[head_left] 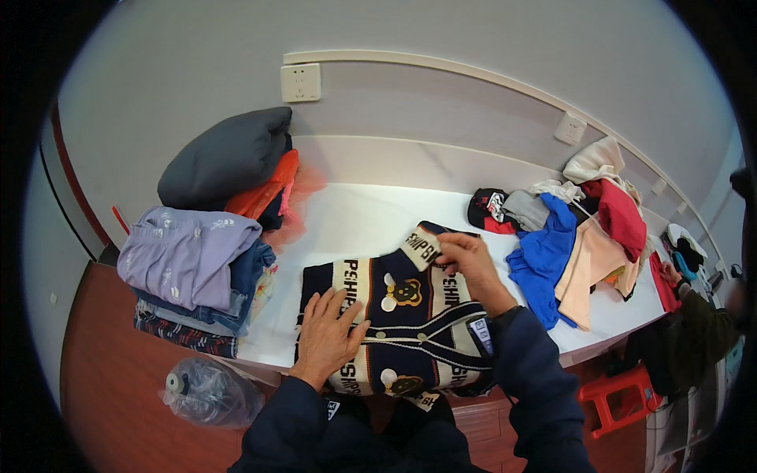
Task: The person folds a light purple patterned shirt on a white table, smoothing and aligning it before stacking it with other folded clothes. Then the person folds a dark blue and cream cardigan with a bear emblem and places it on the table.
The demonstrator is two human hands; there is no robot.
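A navy and cream knitted cardigan (395,346) with bear figures, lettering and round buttons lies sideways on the white table (378,207) before me. Its collar points to the right, where a label shows inside the neck. My left hand (331,334) rests palm down on the hem end, fingers spread. My right hand (470,263) pinches the far sleeve near its cream lettered part (421,248), which is folded over the body. Part of the near side hangs past the table's front edge.
Folded clothes with lilac trousers (171,254) on top stand at the left, before a grey padded bundle (227,156). A heap with a blue garment (544,254) lies right. A bagged water bottle (210,393) and red stool (618,396) are on the floor. Another person (704,337) works far right.
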